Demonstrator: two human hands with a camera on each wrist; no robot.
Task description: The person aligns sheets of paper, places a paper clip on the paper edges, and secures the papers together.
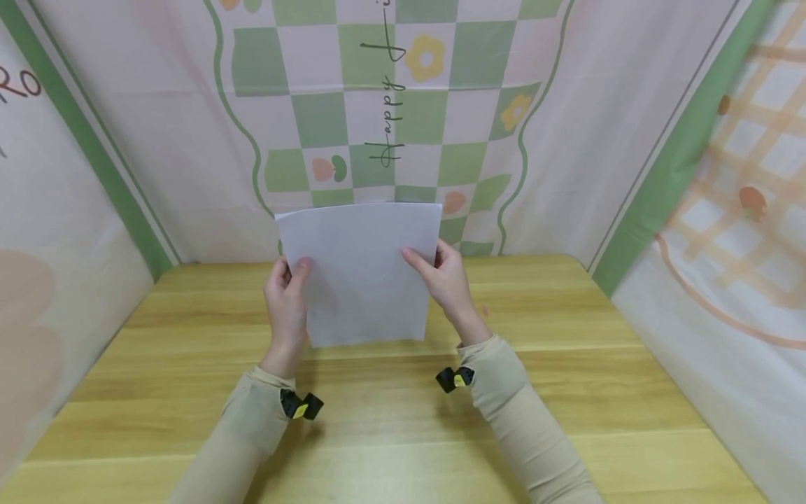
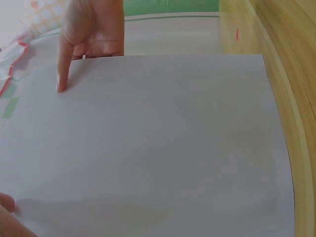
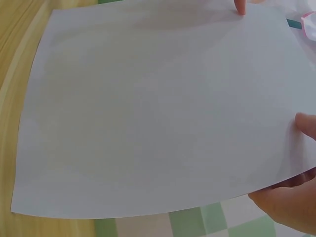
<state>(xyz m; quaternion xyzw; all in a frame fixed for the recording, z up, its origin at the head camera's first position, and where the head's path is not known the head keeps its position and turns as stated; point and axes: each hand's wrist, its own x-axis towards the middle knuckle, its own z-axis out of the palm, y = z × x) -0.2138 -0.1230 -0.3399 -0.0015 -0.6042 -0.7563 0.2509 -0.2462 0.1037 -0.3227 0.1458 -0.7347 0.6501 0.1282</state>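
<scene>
A blank white sheet of paper is held up above the table, its face turned toward me. My left hand pinches its left edge, thumb in front and fingers behind. At the right edge my right hand grips it the same way, the thumb pressing on the front. In the left wrist view the paper fills most of the picture, with the right hand at its top edge. The right wrist view shows the paper slightly bowed, and the right hand at the lower right.
Beneath the paper lies a wooden table with rounded back corners. A green-and-white checked curtain with lettering hangs behind it, and printed cloth stands along the right side. Small black devices are strapped at both wrists.
</scene>
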